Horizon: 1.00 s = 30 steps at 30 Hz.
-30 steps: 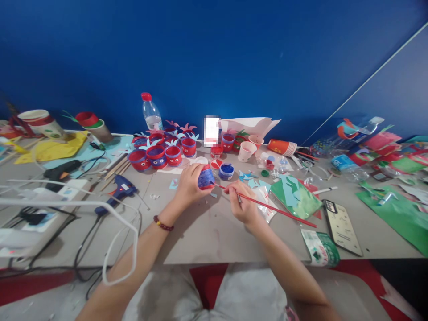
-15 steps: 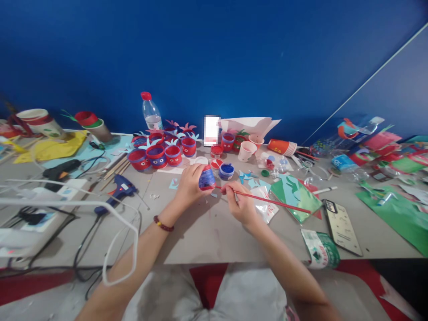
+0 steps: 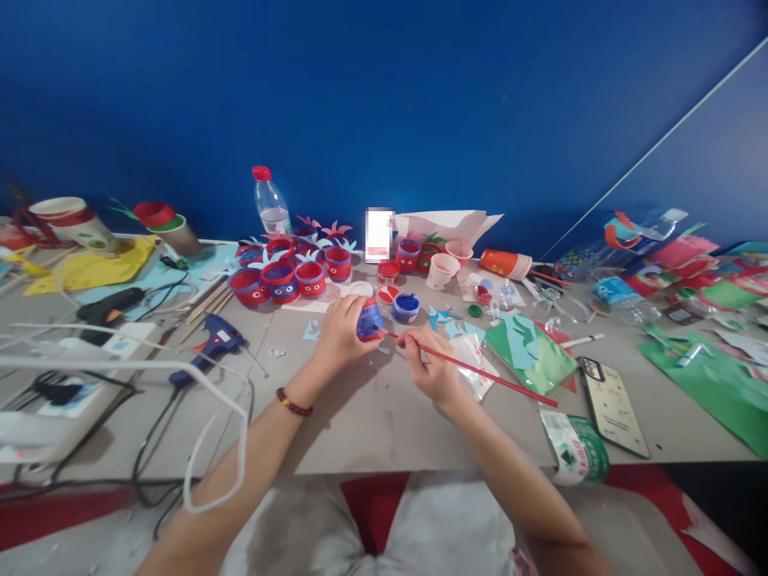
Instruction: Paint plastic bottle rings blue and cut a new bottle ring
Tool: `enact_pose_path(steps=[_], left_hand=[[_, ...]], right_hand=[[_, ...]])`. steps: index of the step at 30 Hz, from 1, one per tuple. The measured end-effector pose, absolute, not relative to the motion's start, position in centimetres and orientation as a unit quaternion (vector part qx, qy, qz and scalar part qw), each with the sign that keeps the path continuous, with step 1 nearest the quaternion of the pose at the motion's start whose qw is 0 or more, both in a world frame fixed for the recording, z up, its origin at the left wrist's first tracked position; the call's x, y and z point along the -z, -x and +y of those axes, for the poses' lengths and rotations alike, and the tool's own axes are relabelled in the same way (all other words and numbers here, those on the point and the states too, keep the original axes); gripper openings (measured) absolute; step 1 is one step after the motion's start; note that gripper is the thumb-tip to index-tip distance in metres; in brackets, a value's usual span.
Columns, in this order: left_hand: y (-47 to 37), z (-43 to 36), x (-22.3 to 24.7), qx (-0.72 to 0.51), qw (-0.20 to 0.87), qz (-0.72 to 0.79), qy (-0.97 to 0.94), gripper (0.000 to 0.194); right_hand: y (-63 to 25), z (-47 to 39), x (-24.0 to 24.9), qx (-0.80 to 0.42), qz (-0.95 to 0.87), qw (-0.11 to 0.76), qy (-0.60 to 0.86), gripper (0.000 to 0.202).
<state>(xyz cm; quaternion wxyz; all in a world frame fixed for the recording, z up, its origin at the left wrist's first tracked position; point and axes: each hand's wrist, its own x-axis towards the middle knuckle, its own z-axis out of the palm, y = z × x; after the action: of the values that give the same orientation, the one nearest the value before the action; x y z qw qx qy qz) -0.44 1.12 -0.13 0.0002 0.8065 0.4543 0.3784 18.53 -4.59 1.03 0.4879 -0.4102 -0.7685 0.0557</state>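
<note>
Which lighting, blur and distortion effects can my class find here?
Head view: the blue wall is brighter mid-frame than at the top; a soft shadow lies on the table beside the left forearm; things near the side edges look smeared; a pixelated patch hides something by the wall.

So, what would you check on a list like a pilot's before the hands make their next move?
1. Left hand has a grip on the cup: ok, fingers wrapped around it.
2. Right hand holds the brush near its painting end: ok.
3. Brush tip touching the cup: cannot tell; it is at the cup's side, too small to judge.
4. Blue paint open and close by: ok.
5. Enough paint on the tip: cannot tell.
6. Table below the cup free of scraps: not ok, a scrap lies there.
</note>
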Motion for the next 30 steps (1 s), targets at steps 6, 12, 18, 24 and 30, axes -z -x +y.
enact_pose_path(steps=[6, 12, 18, 24, 30], left_hand=[[0.46, 1.02, -0.15, -0.381, -0.010, 0.454, -0.806, 0.060], [0.37, 0.90, -0.21, -0.373, 0.000, 0.464, -0.804, 0.058], [0.37, 0.79, -0.37, -0.371, -0.008, 0.459, -0.807, 0.058], [0.37, 0.67, -0.58, -0.352, -0.017, 0.456, -0.817, 0.059], [0.41, 0.57, -0.85, -0.344, -0.022, 0.472, -0.811, 0.058]], right_hand=[[-18.33, -4.81, -1.39, -0.042, -0.791, 0.469, 0.391, 0.018], [-18.38, -4.80, -1.41, -0.051, -0.789, 0.472, 0.390, 0.018], [-18.30, -4.72, -1.20, -0.067, -0.772, 0.488, 0.402, 0.019], [-18.11, -4.71, -1.19, -0.120, -0.720, 0.548, 0.409, 0.012], [-18.40, -4.34, -0.70, -0.212, -0.676, 0.565, 0.423, 0.014]])
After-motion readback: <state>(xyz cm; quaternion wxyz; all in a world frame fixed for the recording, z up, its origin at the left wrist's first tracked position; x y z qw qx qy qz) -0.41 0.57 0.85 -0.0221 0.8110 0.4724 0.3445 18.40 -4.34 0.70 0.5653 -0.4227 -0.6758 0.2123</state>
